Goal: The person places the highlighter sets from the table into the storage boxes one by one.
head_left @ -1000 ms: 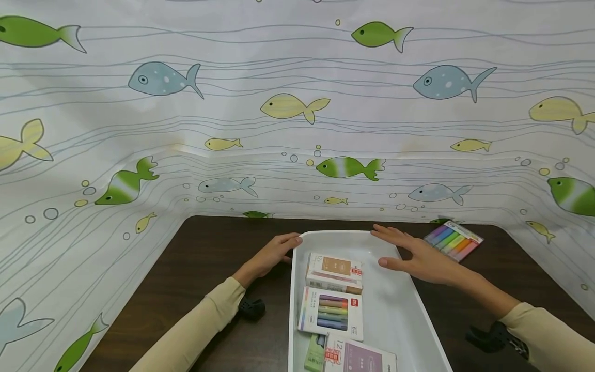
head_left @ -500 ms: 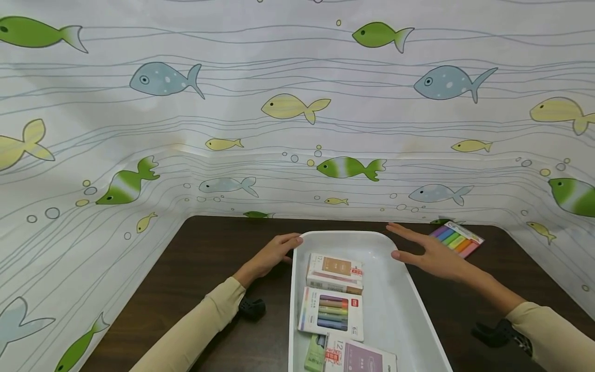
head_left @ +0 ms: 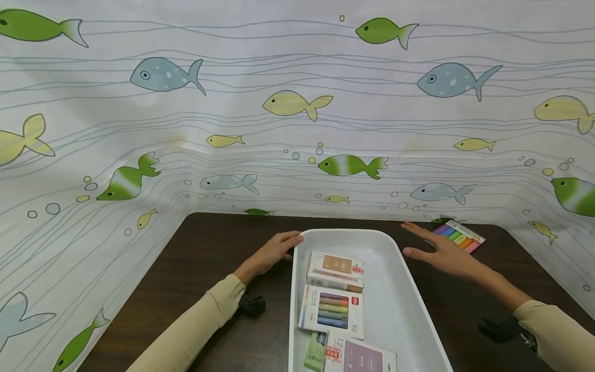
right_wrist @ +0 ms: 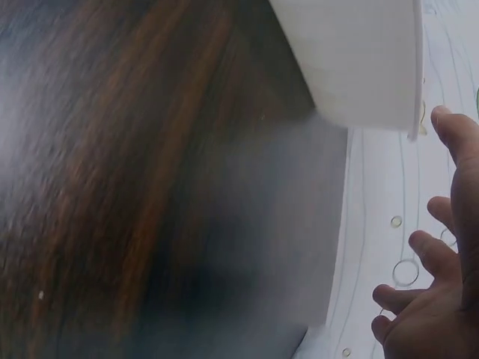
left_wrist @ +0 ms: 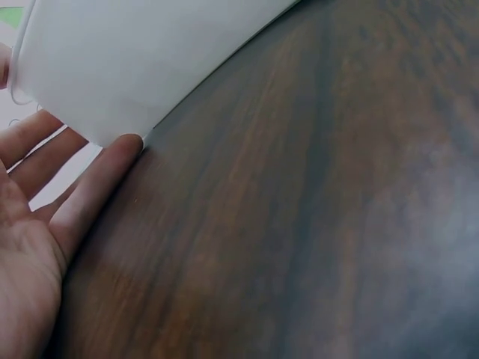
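Note:
A long white plastic tray (head_left: 409, 289) lies on the dark table. My left hand (head_left: 270, 253) holds its far left corner, thumb on the rim and fingers against the outer wall. In the left wrist view, a fingertip (left_wrist: 129, 146) touches the tray's bottom edge. My right hand (head_left: 446, 254) hovers right of the tray, apart from it, with fingers spread. Inside the tray lie a white-and-brown box (head_left: 335, 271), a white box with a window of coloured sticks (head_left: 331, 311), a green box (head_left: 316, 351) and a white-and-purple box (head_left: 360, 356).
Behind my right hand lies a clear flat pack of rainbow-coloured pens (head_left: 457, 235), partly hidden by it. A white fish-print sheet (head_left: 297, 129) rises behind and beside the table (head_left: 223, 243). The tray's near end is cut off by the view.
My right hand has moved off the tray's far right corner, to the right, toward the pen pack. My left hand stays at the tray's corner.

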{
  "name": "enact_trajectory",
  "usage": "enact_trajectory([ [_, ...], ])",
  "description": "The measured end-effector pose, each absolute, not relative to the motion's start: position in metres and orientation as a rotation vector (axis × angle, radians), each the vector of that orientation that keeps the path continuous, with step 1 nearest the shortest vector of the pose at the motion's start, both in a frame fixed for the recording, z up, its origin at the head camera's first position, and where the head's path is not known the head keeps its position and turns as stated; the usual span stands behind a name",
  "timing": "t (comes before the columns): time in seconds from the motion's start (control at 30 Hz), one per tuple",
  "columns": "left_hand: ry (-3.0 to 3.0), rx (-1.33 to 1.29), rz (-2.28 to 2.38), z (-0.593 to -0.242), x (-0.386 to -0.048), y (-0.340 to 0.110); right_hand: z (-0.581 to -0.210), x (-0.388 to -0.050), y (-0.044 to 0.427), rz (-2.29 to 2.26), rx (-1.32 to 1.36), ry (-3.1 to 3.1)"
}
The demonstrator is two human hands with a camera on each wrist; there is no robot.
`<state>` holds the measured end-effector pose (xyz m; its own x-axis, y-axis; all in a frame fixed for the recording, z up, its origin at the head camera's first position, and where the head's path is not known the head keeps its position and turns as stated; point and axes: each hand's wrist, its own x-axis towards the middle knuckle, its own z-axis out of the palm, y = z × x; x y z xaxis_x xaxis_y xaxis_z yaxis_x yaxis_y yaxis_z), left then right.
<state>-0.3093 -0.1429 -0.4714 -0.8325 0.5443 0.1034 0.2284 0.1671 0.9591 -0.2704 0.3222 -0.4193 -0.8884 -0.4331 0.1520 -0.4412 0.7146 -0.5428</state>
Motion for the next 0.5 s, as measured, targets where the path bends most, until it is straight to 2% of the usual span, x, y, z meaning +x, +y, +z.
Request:
enact_trajectory([
  [0.5,2.071,0.872,1.703,-0.47,-0.311,-0.148,-0.437,-0.281,0.352,0.891,0.673,-2.912],
])
